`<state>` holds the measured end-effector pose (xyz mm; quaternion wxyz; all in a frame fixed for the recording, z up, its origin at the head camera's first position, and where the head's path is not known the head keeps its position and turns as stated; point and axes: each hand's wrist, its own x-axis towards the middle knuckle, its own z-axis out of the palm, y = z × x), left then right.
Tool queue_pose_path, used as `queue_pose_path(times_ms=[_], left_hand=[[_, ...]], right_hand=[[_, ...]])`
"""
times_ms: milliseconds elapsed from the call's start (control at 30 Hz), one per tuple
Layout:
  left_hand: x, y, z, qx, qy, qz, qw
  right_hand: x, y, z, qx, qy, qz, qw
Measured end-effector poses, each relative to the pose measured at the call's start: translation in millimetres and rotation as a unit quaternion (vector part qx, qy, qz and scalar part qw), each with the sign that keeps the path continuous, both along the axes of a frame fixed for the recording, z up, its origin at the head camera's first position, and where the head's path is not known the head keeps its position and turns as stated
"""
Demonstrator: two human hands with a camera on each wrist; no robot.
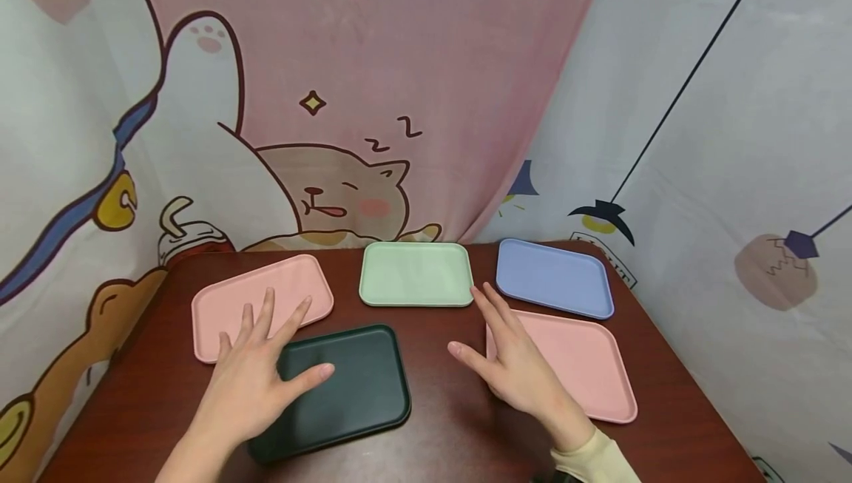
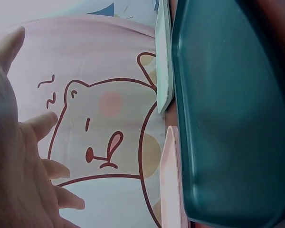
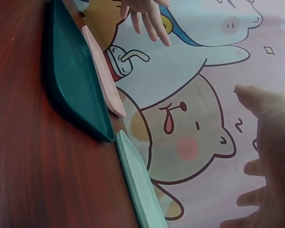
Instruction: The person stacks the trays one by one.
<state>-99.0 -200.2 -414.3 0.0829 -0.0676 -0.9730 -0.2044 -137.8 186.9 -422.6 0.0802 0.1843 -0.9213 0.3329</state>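
Observation:
Several flat trays lie on a dark red-brown table (image 1: 439,409). My left hand (image 1: 256,372) hovers with fingers spread over the left part of the dark green tray (image 1: 353,387) and the near edge of the left pink tray (image 1: 220,298); it holds nothing. My right hand (image 1: 512,357) is also spread, above the left edge of the right pink tray (image 1: 586,365), empty. The left wrist view shows the dark green tray (image 2: 232,118) close beside my spread fingers (image 2: 42,123). In the right wrist view the dark green tray (image 3: 71,80) lies left of my right fingers (image 3: 266,104).
A light green tray (image 1: 416,272) and a blue tray (image 1: 555,276) lie at the back of the table. Cartoon-printed cloth (image 1: 373,98) hangs close behind and at both sides. The table's front edge is near my arms.

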Motion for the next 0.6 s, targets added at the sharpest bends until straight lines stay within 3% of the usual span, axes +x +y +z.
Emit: queue_pose_path(times_ms=[600], left_hand=[[5.2,-13,-3.7,0.053,-0.028,0.009,0.9982]], right_hand=[[-6.2,-20,-13.2,-0.063,-0.035,0.034,0.997]])
